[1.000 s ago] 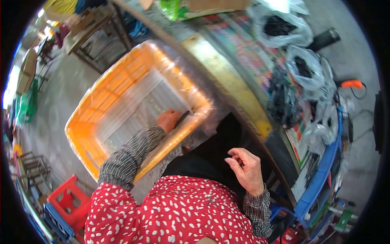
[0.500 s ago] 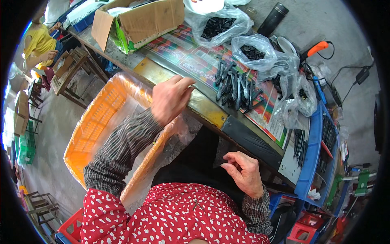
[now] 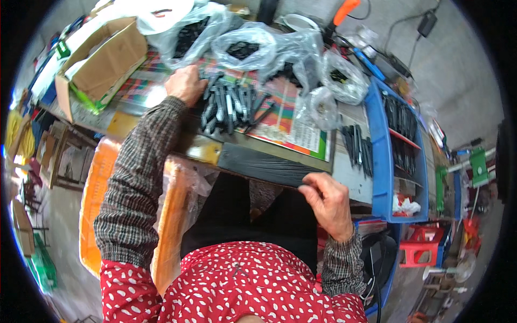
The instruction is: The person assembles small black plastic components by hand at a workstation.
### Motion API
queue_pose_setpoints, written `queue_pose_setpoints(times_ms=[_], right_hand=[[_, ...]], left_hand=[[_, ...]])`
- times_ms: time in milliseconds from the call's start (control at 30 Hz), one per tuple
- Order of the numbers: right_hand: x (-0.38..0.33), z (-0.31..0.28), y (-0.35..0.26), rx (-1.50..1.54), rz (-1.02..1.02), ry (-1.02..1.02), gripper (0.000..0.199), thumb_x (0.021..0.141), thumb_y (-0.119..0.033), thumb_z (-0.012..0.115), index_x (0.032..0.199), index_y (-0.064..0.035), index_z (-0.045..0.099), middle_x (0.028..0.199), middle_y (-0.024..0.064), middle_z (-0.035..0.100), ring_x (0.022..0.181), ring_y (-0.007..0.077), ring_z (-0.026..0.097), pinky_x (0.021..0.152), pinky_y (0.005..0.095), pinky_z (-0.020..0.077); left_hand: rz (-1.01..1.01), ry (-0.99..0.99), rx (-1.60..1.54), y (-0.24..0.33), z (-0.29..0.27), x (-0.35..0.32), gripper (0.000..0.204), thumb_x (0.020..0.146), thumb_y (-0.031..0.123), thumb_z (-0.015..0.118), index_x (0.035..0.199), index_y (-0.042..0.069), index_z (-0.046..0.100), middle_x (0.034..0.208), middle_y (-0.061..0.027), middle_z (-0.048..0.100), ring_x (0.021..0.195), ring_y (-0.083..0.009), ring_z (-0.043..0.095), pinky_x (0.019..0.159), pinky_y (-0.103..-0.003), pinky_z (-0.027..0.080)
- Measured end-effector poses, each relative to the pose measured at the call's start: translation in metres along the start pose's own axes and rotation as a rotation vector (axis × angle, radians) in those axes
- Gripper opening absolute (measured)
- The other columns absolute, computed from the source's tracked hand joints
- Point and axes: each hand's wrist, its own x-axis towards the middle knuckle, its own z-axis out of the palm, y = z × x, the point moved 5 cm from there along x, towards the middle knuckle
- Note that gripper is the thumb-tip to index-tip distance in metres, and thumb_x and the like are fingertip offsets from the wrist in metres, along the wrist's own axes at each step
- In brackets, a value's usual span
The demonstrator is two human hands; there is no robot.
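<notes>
My left hand is stretched over the table at the left edge of a pile of slim, glossy black pieces. Its thumb side points at the pile; the fingers are mostly hidden beneath the hand, so their grip does not show. By the table's front edge, my right hand has thumb and forefinger drawn together in a pinch, the other fingers curled. Nothing shows between them. Just beyond it runs a strip of black covering along the edge. The pile lies on a colourful printed sheet.
Clear plastic bags of small black parts stand behind the pile. An open cardboard box is at the far left, a blue divided bin at the right. Below the table's left side sits a plastic-lined orange crate. Red stool lower right.
My left hand has reached away from above the crate to the pile. My right hand has come up to the table edge. The view has turned, so the table things appear further left.
</notes>
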Motion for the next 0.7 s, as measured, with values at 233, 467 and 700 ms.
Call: queue_pose_setpoints(times_ms=[233,467,700], right_hand=[[0.006,-0.053,0.077,-0.401,0.130,0.258,0.014,0.081,-0.010,0.064,0.089,-0.0002,0.060,0.084,0.0155,0.062,0.074,0.0343,0.061,0.062,0.0413,0.0468],[0.031,-0.063,0.115,-0.682,0.317,0.215,0.025,0.077,-0.020,0.071,0.081,0.0007,0.057,0.084,0.0180,0.060,0.075,0.0381,0.060,0.063,0.0461,0.0463],[0.037,-0.060,0.118,-0.643,0.310,0.159,0.017,0.075,-0.009,0.068,0.080,0.0030,0.056,0.082,0.0203,0.061,0.076,0.0393,0.062,0.065,0.0467,0.0487]], left_hand=[[0.008,-0.067,-0.197,-0.021,0.002,0.012,0.028,0.070,0.029,0.073,0.081,0.004,0.070,0.081,-0.0160,0.068,0.080,-0.0266,0.066,0.074,-0.036,0.050],[-0.003,-0.096,-0.260,-0.013,0.001,0.013,0.025,0.067,0.023,0.070,0.079,0.001,0.072,0.074,-0.0148,0.068,0.072,-0.0226,0.067,0.071,-0.033,0.051],[0.011,0.149,-0.245,-0.009,-0.007,-0.003,0.020,0.070,0.020,0.064,0.080,0.003,0.065,0.078,-0.0134,0.067,0.076,-0.0283,0.065,0.071,-0.036,0.050]])
